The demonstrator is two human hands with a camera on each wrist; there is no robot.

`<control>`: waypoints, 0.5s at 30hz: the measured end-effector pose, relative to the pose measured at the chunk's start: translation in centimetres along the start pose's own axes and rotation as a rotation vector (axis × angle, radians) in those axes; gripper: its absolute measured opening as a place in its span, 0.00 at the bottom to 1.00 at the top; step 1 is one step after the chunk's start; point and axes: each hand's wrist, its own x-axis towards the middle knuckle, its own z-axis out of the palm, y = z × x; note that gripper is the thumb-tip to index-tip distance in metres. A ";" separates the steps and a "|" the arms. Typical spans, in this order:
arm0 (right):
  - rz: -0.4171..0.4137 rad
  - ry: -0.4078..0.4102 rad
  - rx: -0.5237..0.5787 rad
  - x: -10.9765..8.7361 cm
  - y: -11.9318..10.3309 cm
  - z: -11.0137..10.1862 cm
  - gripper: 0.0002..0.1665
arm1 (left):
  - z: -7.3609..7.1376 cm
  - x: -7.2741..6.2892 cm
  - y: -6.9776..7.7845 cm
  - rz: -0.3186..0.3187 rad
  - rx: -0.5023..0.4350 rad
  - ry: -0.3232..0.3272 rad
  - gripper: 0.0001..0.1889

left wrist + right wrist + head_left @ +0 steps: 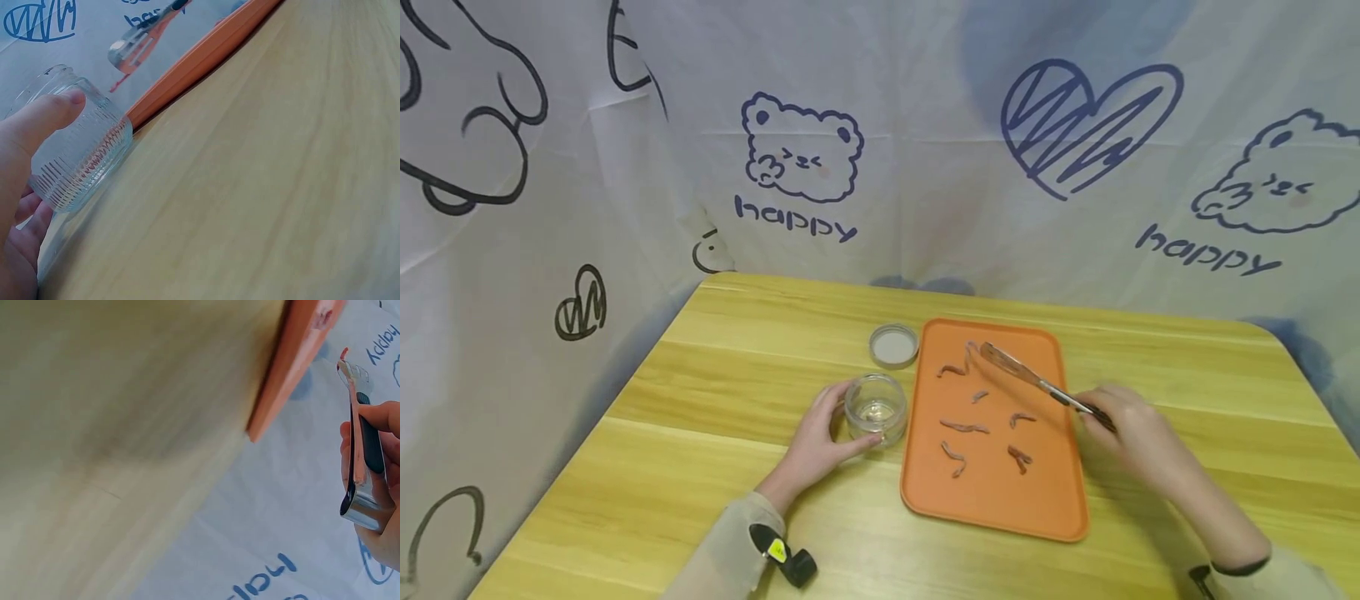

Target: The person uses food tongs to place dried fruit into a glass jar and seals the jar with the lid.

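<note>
My left hand (820, 446) holds an open clear glass jar (876, 408) by its side; in the left wrist view the thumb lies across the ribbed jar (87, 150). No strips show inside it. In my right hand (1138, 429) are metal tongs (1051, 389) with black grips, reaching over the upper part of an orange tray (992, 508). A thin reddish worm-like strip (344, 354) sticks out from the tongs' tips in the right wrist view. Several brownish worm-like strips (964, 427) lie scattered on the tray.
A round jar lid (893, 346) lies behind the jar, beside the tray's left edge. The wooden table (700, 417) ends at a white cloth backdrop (925, 208) with drawings at the back and left.
</note>
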 end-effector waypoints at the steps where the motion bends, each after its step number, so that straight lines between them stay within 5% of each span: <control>1: -0.013 0.013 -0.005 0.1 -0.1 -0.1 0.10 | -0.1 -0.1 0.5 0.003 0.001 -0.002 0.44; 15: -0.107 0.079 -0.033 1.3 -2.5 -1.2 0.12 | 0.1 0.0 -0.7 0.021 0.036 0.006 0.44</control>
